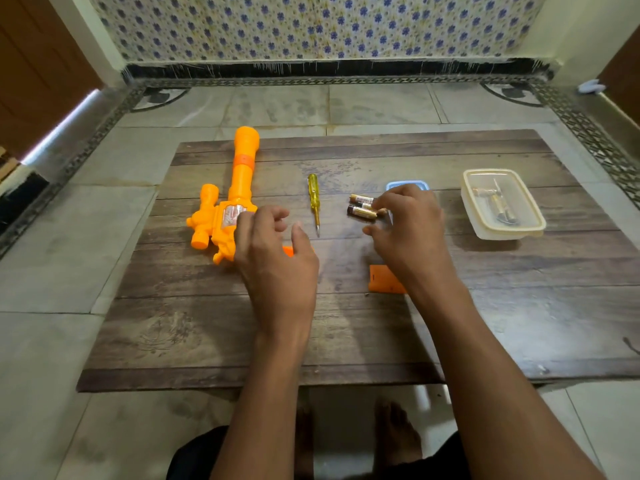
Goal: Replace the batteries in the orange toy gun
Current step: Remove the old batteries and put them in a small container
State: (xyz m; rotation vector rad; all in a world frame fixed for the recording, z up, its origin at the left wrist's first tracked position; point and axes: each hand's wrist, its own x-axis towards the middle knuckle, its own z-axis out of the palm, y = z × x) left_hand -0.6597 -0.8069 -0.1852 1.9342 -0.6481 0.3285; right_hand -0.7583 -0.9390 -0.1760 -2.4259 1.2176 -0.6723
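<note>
The orange toy gun [239, 188] lies on the left of the wooden board [207, 323], its barrel pointing away from me. My left hand [277, 261] hovers over the gun's rear end with loosely curled fingers and holds nothing; it hides the grip. Two brown and gold batteries [360, 206] lie side by side at mid-board. My right hand [408, 230] reaches over them, its fingertips touching their right ends and the thumb spread apart below. An orange battery cover [382, 279] lies partly under my right wrist. A yellow-handled screwdriver [314, 199] lies between gun and batteries.
A clear plastic box [502, 206] with a few batteries and small parts stands at the right of the board. Its blue lid [407, 185] peeks out behind my right hand. A tiny screw [367, 294] lies next to the cover. The board rests on a tiled floor.
</note>
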